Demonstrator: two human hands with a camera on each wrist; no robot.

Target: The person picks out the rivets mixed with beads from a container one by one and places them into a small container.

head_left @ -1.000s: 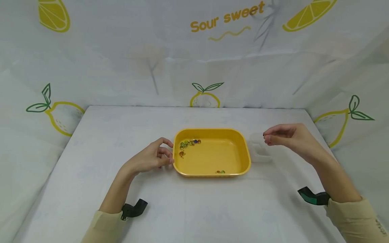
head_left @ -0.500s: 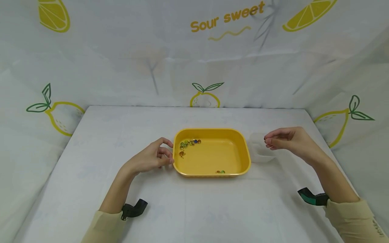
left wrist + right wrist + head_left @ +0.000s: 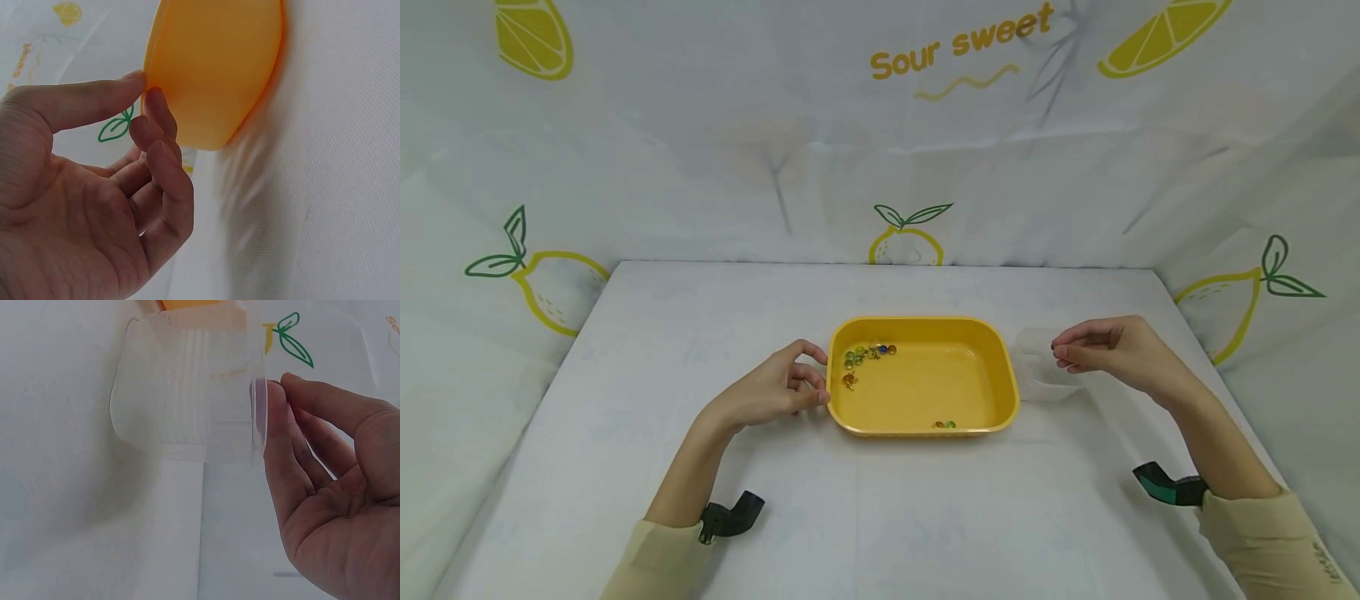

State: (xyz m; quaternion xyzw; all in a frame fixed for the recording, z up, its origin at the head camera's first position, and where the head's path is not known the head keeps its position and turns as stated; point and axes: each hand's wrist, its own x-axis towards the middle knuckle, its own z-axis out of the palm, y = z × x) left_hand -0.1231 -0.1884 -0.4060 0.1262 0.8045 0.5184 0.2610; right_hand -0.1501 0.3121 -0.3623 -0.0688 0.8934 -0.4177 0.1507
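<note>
My right hand (image 3: 1108, 352) pinches what seems a bead (image 3: 1053, 347), the box (image 3: 1043, 387) just left and below; my left hand (image 3: 771, 388) grips the tray (image 3: 917, 387).

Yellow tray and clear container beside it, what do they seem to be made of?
The yellow tray looks like smooth, glossy plastic: even colour, rounded corners, soft highlights. The clear container is probably thin, slightly cloudy plastic, since the background shows hazily through its ribbed wall.
</note>
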